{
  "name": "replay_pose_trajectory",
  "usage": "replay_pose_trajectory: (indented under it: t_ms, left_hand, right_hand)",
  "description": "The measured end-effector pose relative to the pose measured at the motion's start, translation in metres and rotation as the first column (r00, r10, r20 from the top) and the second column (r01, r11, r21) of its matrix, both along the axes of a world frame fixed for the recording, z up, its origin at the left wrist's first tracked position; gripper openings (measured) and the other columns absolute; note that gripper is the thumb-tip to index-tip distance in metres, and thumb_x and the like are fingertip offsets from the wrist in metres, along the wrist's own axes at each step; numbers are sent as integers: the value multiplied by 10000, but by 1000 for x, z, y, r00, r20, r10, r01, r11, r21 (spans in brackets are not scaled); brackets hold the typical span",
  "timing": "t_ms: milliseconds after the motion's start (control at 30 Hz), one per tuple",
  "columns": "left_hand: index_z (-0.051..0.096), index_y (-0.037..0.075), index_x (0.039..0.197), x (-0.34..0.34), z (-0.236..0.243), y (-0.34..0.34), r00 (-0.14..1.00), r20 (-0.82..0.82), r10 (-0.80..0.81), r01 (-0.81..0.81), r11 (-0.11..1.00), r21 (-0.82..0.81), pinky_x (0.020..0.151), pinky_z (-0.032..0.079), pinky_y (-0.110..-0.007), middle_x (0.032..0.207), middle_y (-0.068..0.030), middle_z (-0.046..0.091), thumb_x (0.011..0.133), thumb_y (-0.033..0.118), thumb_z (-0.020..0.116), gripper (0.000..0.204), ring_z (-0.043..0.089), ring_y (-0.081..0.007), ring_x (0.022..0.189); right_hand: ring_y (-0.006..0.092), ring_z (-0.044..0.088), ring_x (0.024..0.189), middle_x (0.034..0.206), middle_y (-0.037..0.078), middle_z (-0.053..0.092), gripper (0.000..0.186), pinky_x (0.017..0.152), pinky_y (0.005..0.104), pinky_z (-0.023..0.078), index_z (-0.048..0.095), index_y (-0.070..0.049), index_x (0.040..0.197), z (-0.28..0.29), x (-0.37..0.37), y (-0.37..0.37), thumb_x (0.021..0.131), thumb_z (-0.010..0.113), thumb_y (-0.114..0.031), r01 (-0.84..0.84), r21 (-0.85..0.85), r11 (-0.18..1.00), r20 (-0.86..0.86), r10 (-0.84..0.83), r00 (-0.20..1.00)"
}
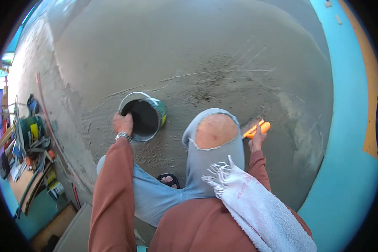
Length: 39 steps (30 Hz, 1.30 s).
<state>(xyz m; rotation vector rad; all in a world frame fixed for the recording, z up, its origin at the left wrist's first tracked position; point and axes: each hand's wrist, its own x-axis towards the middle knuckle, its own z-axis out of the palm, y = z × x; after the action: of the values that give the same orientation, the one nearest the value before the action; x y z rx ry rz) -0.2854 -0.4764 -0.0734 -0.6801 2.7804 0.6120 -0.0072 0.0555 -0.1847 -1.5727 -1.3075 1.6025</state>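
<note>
My left hand (122,124), with a metal-band watch at the wrist, is closed over the near-left rim of a green bucket (162,114). The bucket leans so that its dark inside faces me; how much it holds I cannot tell. Beyond my raised knee on the right, my right hand (257,140) grips the orange handle of a trowel (262,127) close to the floor. Its blade is largely hidden by the hand and knee. Loose grey crumbs of mortar (212,77) are scattered on the floor ahead.
Grey screeded floor (155,42) spreads ahead, with scored lines across it. A turquoise wall (344,84) with an orange band borders the right side. Tools and containers (31,138) crowd the left edge, beside a long reddish strip (46,113). A white towel (256,201) hangs from my shoulder.
</note>
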Motion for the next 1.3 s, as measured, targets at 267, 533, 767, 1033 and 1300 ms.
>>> replay_pose_trajectory:
  t_ms: [267, 533, 767, 1033, 1300]
  left_hand:
    - [646, -28, 1114, -3, 2, -4, 997, 74, -22, 6, 978, 209, 926, 501, -467, 1101, -286, 682, 785, 311, 692, 474, 647, -441, 1070]
    - [636, -77, 1115, -8, 5, -6, 999, 1, -50, 49, 973, 226, 924, 492, -476, 1098, -308, 673, 816, 315, 687, 496, 638, -458, 1071]
    - [660, -62, 1091, -1, -1, -20, 992, -21, -121, 123, 972, 201, 854, 507, -460, 1020, -266, 704, 855, 241, 682, 385, 682, -415, 970]
    - [694, -35, 1105, -3, -8, -7, 998, -9, -58, 58, 933, 354, 797, 513, -377, 969, -152, 735, 880, 186, 683, 315, 687, -249, 866]
    - [660, -56, 1090, -11, -8, -5, 988, -3, -154, 151, 961, 231, 852, 509, -454, 992, -260, 706, 864, 223, 681, 360, 687, -402, 949]
  right_hand:
    - [174, 597, 556, 804, 108, 608, 415, 506, 336, 514, 456, 32, 1094, 19, 41, -38, 859, 717, -188, -108, -18, 994, 460, 105, 882]
    - [216, 642, 737, 871, 96, 633, 534, 670, 356, 550, 508, 21, 1092, -125, 117, -6, 787, 821, -286, -273, 201, 941, 590, 106, 800]
    - [163, 609, 741, 894, 26, 593, 342, 671, 347, 524, 535, -64, 1088, -35, 54, -68, 842, 773, -72, 45, 21, 999, 436, -49, 898]
    - [199, 656, 838, 922, 97, 671, 381, 762, 384, 537, 593, -33, 1055, -16, 37, -62, 757, 823, -97, 96, 97, 991, 554, -134, 821]
    - [150, 613, 742, 898, 26, 598, 335, 666, 332, 532, 553, -66, 1052, -22, 50, -63, 798, 736, 52, 118, 37, 992, 387, -123, 914]
